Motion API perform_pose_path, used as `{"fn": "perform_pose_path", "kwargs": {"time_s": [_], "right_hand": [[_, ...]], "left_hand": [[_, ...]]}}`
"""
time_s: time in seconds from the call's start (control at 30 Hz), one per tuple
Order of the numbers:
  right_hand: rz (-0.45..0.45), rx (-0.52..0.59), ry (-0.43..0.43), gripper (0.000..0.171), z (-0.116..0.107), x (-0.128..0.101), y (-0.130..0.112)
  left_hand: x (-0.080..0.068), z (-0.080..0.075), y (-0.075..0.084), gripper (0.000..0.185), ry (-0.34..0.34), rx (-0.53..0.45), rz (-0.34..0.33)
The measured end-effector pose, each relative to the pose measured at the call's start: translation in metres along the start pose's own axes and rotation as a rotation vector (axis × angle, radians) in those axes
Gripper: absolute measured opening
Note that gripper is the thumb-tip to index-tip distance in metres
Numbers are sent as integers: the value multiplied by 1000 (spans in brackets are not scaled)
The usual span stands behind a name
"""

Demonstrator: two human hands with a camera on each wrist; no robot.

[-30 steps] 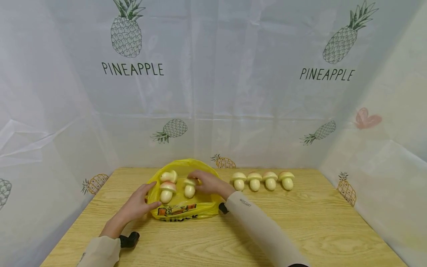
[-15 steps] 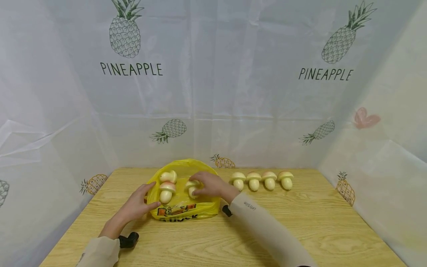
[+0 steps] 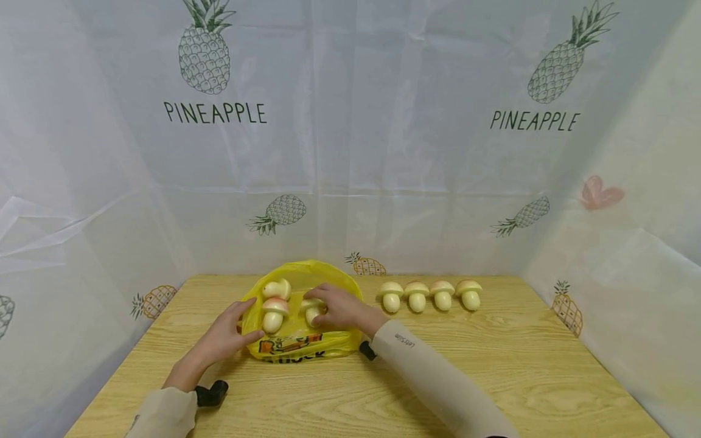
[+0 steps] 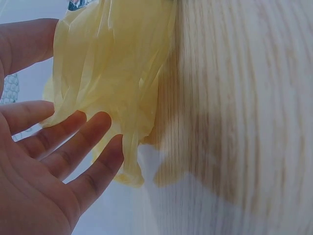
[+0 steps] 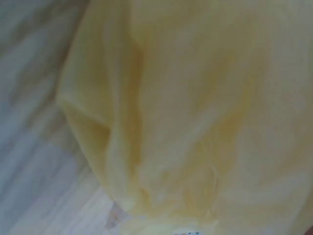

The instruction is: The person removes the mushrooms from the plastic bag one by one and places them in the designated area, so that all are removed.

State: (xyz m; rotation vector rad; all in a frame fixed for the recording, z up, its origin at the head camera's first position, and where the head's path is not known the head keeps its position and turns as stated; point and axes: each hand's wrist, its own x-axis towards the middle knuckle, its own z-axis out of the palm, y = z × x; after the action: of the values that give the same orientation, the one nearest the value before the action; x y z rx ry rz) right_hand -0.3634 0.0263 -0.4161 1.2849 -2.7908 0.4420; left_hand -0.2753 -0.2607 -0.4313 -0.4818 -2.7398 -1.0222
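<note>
A pale wooden tabletop (image 3: 465, 377) with a yellow bag (image 3: 339, 345) and four mushrooms (image 3: 416, 298).
The grain runs left to right; the bag lies on the far half, left of the middle, its mouth wide and its near side printed. To its right, close to the far edge, the mushrooms lie in a row just beside one another, caps to the far side, stems to the near.

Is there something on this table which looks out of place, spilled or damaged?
One thing: in the head view, the rear-left mushroom in the yellow bag lies with its cap pointing right, while the four lined-up mushrooms on the table have their caps toward the back. I see no spill or damage.
</note>
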Motion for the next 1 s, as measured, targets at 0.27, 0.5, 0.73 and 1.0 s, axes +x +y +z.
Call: {"fn": "perform_pose_path", "kwargs": {"time_s": [0.27, 0.5, 0.73, 1.0], "right_hand": [[11, 37, -16, 53, 2, -2, -2], [-3, 59, -21, 56, 1, -2, 1], [2, 136, 6, 55, 0, -5, 4], [1, 193, 83, 56, -17, -14, 2]], "left_hand": [[0, 1, -2, 78, -9, -28, 0], [0, 1, -2, 77, -10, -32, -5], [-1, 1, -1, 78, -16, -35, 4], [0, 2, -5, 77, -12, -14, -5]]}}
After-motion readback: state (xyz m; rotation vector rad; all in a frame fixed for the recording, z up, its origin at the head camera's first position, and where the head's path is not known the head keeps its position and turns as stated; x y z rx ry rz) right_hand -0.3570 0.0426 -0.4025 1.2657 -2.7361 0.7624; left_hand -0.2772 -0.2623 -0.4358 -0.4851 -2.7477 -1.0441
